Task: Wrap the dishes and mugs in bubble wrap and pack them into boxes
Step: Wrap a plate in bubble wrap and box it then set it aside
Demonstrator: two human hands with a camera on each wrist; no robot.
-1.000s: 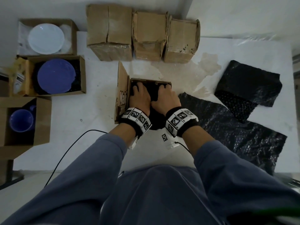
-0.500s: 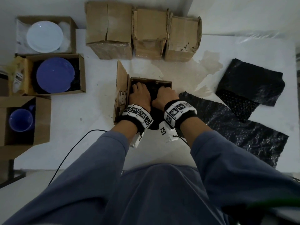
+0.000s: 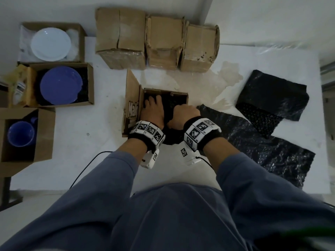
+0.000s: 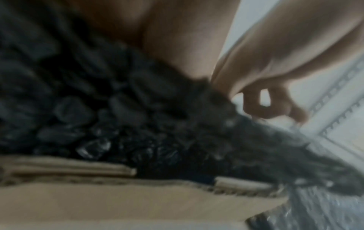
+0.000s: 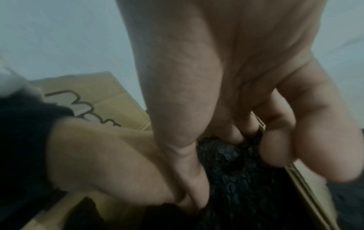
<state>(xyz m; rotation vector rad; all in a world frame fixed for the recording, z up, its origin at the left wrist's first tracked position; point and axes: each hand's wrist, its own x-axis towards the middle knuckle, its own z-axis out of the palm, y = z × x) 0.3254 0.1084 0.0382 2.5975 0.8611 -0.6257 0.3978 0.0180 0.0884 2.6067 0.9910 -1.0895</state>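
A small open cardboard box (image 3: 167,91) stands mid-table with its left flap (image 3: 132,98) raised. Inside it lies a bundle in black bubble wrap (image 3: 171,104); what the wrap covers is hidden. My left hand (image 3: 152,106) reaches into the box's left side, fingers stretched out and pressing on the bundle. My right hand (image 3: 184,113) sits at the near right of the box with curled fingers. In the right wrist view its fingertips (image 5: 275,149) pinch a fold of the black wrap (image 5: 236,171). The blurred left wrist view shows the wrap (image 4: 118,116) above the box wall (image 4: 118,199).
Three closed cartons (image 3: 157,40) line the back. At the left, open boxes hold a white plate (image 3: 50,44), a blue plate (image 3: 60,85) and a blue mug (image 3: 20,134). Black bubble wrap sheets (image 3: 253,142) (image 3: 272,96) lie to the right. A cable (image 3: 87,165) trails near the table's front edge.
My right hand has drawn back from flat inside the box to its near right side and curled onto the wrap. The left hand stays pressing inside the box.
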